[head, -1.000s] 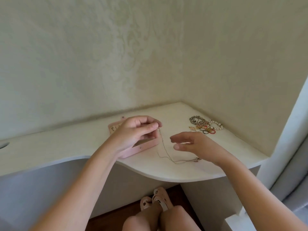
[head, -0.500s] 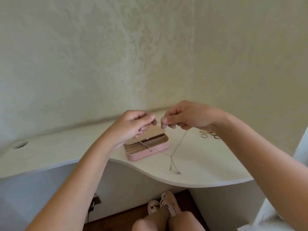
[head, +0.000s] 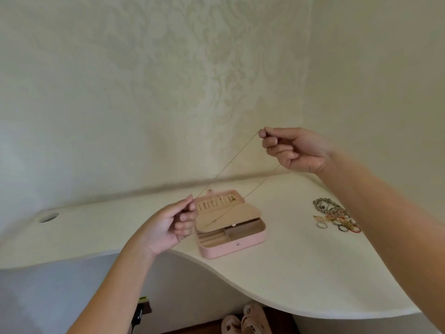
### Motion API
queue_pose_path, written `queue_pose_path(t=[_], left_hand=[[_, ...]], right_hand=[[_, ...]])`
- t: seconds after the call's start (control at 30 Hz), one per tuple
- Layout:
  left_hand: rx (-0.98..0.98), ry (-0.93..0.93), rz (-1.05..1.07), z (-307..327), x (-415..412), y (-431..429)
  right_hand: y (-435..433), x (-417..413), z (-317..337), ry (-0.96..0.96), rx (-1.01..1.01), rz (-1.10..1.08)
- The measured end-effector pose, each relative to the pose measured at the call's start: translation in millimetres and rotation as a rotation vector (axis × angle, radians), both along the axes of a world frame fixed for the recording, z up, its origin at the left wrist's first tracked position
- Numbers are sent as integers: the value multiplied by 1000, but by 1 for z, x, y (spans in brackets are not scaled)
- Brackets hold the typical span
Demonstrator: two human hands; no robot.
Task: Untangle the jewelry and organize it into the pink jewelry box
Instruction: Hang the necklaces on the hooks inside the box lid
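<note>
— What do the hands have?

— Both are clamped on one thin chain. The right hand is raised in front of the wall and pinches the chain between thumb and forefinger, with its other fingers curled in. The left hand is lower and nearer, just left of the box, and pinches the chain's other end the same way.

— How does the chain run?

— One strand is stretched straight between the two pinches, sloping down to the left. A second strand drops from under the right hand to the far edge of the lid and trails across the lid's beige lining toward the left hand. I cannot tell whether it touches the lining all the way.

— And the box?

— Pink and open, on the white desk close to its curved near edge. The lid is laid back on the far side, with a row of small pieces along its far edge. The tray has ridged rolls on the left and a plain compartment on the right.

— The other jewelry?

— A pile of beaded bracelets and rings lies on the desk well right of the box, beside the right forearm.

— Anything else?

— A round hole in the desk at far left, and slippers on the floor below.
</note>
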State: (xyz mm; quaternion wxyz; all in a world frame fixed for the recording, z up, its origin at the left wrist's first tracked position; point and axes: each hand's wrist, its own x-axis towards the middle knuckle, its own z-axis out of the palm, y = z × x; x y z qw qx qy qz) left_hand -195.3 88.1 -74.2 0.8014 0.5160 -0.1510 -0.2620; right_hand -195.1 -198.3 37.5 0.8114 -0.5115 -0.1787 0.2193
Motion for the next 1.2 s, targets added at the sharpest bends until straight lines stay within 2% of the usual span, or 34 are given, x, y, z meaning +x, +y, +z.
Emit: queue_pose_path(t=[0.13, 0.3, 0.47, 0.57, 0.63, 0.9, 1.03, 1.2], left_hand=[[173, -61, 223, -6, 22, -13], [466, -213, 399, -15, 52, -29], [961, -506, 592, -30, 80, -52], [1277, -587, 586, -46, 87, -66], [1400, -608, 577, -51, 86, -73], [1554, -674, 649, -59, 91, -77], [1513, -672, 686, -59, 93, -78], [1466, -765, 798, -58, 88, -77]], right_hand=[[27, 27, 13, -62, -38, -161], [61, 54, 37, -284, -376, -230], [72, 73, 56, -514, -697, -230], [74, 80, 64, -583, -875, -198], [77, 85, 67, -612, -949, -176], [84, 108, 74, -668, -1007, -214], [84, 117, 76, -694, -1046, -241], [84, 125, 78, -719, -1069, -270]])
